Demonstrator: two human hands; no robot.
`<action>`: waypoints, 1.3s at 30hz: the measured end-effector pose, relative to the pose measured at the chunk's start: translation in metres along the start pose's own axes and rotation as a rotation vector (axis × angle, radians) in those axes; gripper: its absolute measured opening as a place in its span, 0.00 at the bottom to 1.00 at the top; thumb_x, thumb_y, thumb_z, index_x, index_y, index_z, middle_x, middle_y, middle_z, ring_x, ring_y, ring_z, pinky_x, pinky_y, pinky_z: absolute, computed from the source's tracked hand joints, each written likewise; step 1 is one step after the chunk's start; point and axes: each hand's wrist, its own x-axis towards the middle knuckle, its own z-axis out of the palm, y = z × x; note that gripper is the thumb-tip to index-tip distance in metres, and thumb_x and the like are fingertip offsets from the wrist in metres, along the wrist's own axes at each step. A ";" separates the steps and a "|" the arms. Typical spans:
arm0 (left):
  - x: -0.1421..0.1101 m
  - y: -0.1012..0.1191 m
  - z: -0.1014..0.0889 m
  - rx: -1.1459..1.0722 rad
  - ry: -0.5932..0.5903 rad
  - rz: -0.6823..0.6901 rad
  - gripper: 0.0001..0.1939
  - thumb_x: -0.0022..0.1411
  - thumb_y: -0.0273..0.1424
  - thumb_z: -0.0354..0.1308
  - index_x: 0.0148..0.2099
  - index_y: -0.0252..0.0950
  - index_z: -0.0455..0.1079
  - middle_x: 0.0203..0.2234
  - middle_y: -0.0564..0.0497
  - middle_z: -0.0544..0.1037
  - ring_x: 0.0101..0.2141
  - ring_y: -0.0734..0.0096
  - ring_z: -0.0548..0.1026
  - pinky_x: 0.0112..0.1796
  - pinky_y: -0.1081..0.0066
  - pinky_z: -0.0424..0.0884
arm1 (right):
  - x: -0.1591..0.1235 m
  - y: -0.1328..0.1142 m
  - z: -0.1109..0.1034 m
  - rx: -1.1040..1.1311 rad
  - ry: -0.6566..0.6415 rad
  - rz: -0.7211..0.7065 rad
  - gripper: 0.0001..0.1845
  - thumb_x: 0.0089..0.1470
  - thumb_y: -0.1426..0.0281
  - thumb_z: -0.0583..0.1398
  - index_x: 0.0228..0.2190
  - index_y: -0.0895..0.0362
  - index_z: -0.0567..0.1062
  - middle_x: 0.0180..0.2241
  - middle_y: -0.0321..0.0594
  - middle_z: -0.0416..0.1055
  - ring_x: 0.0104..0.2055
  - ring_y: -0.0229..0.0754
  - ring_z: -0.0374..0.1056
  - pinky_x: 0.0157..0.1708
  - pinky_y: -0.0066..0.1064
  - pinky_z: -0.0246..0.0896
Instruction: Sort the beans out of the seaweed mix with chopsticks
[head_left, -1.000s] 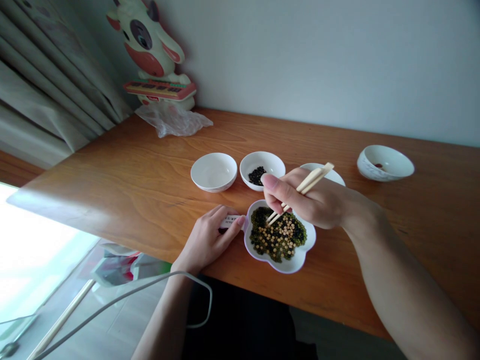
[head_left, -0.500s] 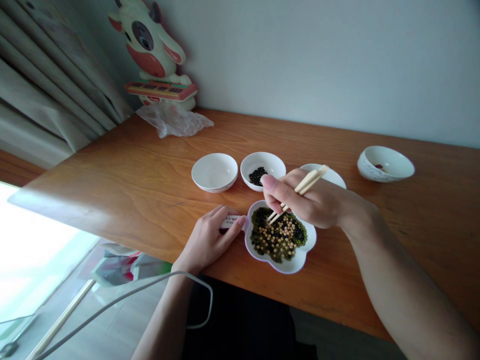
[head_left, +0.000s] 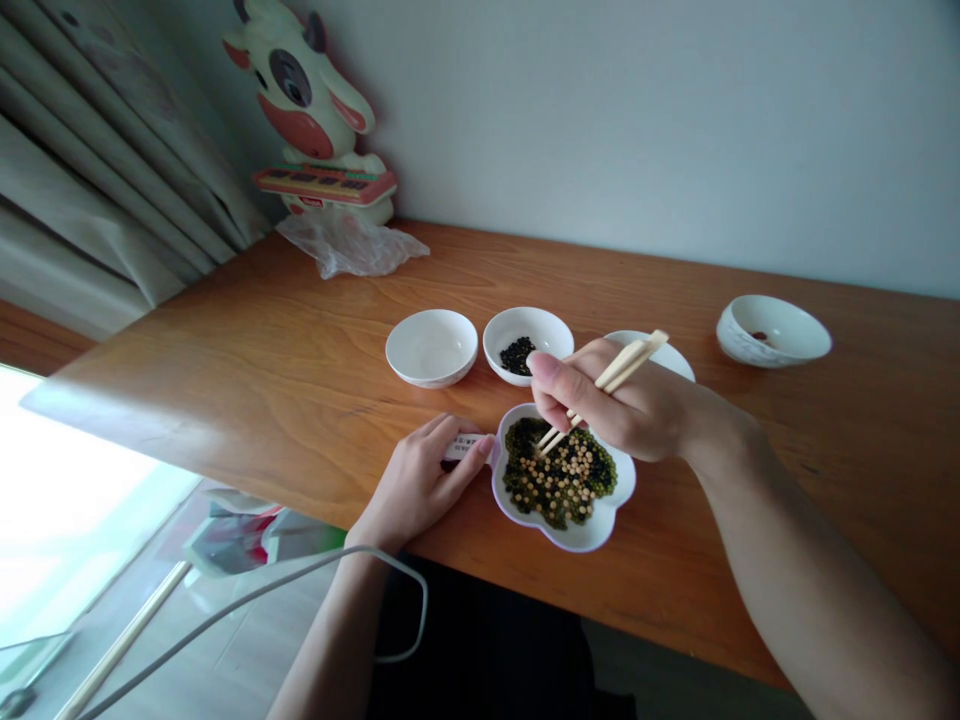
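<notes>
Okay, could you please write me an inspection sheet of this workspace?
Surface: wooden table, glare on its left end.
Job's things: flower-shaped dish with mixed beans; bowl of black beans behind it; bowl at far right with something reddish, too small to identify; third bowl partly hidden.
Clutter: crumpled plastic bag by the cow toy.
Grippers: left hand on the dish's handle; right hand holds chopsticks, tips among the beans.
Cables: grey cable crossing the left forearm in view; ends not visible.
Surroundings: curtain left, plain wall behind.
</notes>
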 end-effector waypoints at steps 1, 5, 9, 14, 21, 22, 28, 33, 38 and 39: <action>0.000 0.000 0.000 0.002 0.001 0.000 0.17 0.76 0.45 0.54 0.46 0.40 0.76 0.36 0.49 0.81 0.35 0.64 0.78 0.40 0.66 0.72 | -0.001 0.000 -0.002 0.018 -0.002 -0.006 0.37 0.75 0.50 0.43 0.22 0.57 0.70 0.21 0.35 0.70 0.23 0.34 0.62 0.30 0.34 0.55; 0.000 0.000 -0.001 -0.001 -0.013 -0.008 0.15 0.76 0.45 0.54 0.46 0.40 0.75 0.37 0.49 0.81 0.36 0.64 0.79 0.41 0.66 0.72 | -0.013 0.000 -0.021 0.047 0.075 -0.011 0.38 0.74 0.48 0.42 0.23 0.56 0.71 0.22 0.36 0.69 0.25 0.36 0.64 0.30 0.34 0.56; 0.000 -0.001 -0.002 -0.020 -0.037 -0.007 0.13 0.76 0.44 0.55 0.47 0.42 0.75 0.40 0.50 0.82 0.39 0.63 0.80 0.44 0.66 0.72 | -0.040 0.000 -0.054 -0.021 0.306 0.033 0.40 0.73 0.46 0.43 0.20 0.55 0.72 0.20 0.37 0.68 0.23 0.37 0.61 0.29 0.37 0.53; 0.001 -0.003 -0.002 -0.020 -0.049 -0.025 0.12 0.76 0.43 0.56 0.47 0.42 0.74 0.40 0.50 0.82 0.40 0.62 0.80 0.44 0.65 0.72 | -0.074 0.011 -0.082 -0.230 0.560 0.217 0.40 0.73 0.45 0.42 0.21 0.55 0.74 0.20 0.39 0.67 0.24 0.38 0.60 0.30 0.41 0.50; 0.001 -0.004 -0.002 -0.010 -0.052 -0.019 0.12 0.76 0.43 0.55 0.47 0.43 0.74 0.41 0.48 0.83 0.41 0.59 0.81 0.45 0.65 0.74 | -0.082 0.017 -0.091 -0.217 0.553 0.304 0.39 0.72 0.43 0.43 0.25 0.55 0.74 0.23 0.40 0.70 0.27 0.38 0.62 0.34 0.41 0.52; 0.001 -0.004 -0.002 -0.008 -0.052 -0.020 0.12 0.76 0.43 0.55 0.47 0.43 0.74 0.41 0.48 0.83 0.40 0.60 0.81 0.44 0.65 0.74 | -0.082 0.013 -0.089 -0.210 0.550 0.297 0.39 0.72 0.43 0.43 0.24 0.55 0.73 0.23 0.40 0.69 0.27 0.38 0.62 0.34 0.41 0.52; 0.001 -0.005 -0.002 -0.008 -0.058 -0.023 0.11 0.76 0.42 0.56 0.47 0.43 0.74 0.41 0.48 0.83 0.40 0.60 0.81 0.44 0.65 0.74 | -0.071 -0.004 -0.066 -0.094 0.382 0.170 0.39 0.73 0.45 0.42 0.23 0.54 0.72 0.23 0.39 0.68 0.27 0.40 0.61 0.34 0.39 0.52; 0.001 -0.006 -0.001 -0.008 -0.065 -0.026 0.12 0.76 0.43 0.56 0.48 0.43 0.74 0.42 0.49 0.83 0.41 0.61 0.82 0.45 0.65 0.74 | -0.049 0.001 -0.045 -0.048 0.175 0.120 0.36 0.74 0.48 0.42 0.25 0.55 0.71 0.24 0.36 0.72 0.27 0.38 0.64 0.34 0.35 0.54; 0.001 -0.006 0.000 -0.002 -0.055 -0.031 0.13 0.76 0.44 0.55 0.47 0.42 0.75 0.41 0.49 0.83 0.40 0.61 0.82 0.44 0.65 0.75 | -0.033 0.006 -0.030 -0.075 0.080 0.110 0.35 0.73 0.47 0.44 0.25 0.56 0.71 0.24 0.37 0.72 0.27 0.38 0.66 0.33 0.36 0.54; 0.001 -0.006 0.000 0.000 -0.051 -0.031 0.13 0.76 0.44 0.55 0.47 0.42 0.75 0.40 0.48 0.83 0.40 0.61 0.82 0.44 0.65 0.75 | -0.031 0.007 -0.028 -0.088 0.087 0.114 0.36 0.73 0.47 0.45 0.24 0.56 0.71 0.23 0.37 0.72 0.27 0.38 0.66 0.33 0.36 0.53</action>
